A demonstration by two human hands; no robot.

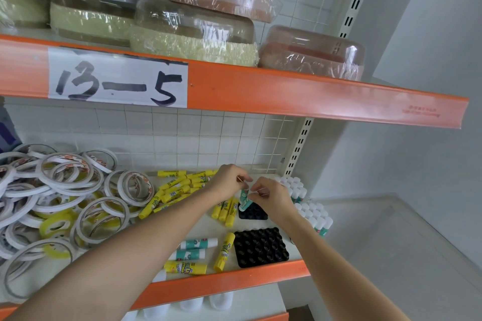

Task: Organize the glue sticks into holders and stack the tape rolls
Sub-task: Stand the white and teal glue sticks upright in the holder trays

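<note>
Teal glue stick (244,199) tilted, lower end at far black holder (253,212), mid-shelf, right of yellow sticks (226,210).
Risk: tilt misses socket; stick skids, topples filled white-capped tray (300,190) just beside.
Right hand (270,194) fingers curled, pinching stick top.
Left hand (229,177) fingers curled at cap; hold unclear.
Near holder (260,246) unfilled; tape rolls (65,190) heaped, left.

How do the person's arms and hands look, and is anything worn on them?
Both forearms are bare as far as the frame shows; no sleeve is visible. The left hand and the right hand wear no gloves. No watch or bracelet shows at either wrist.
</note>
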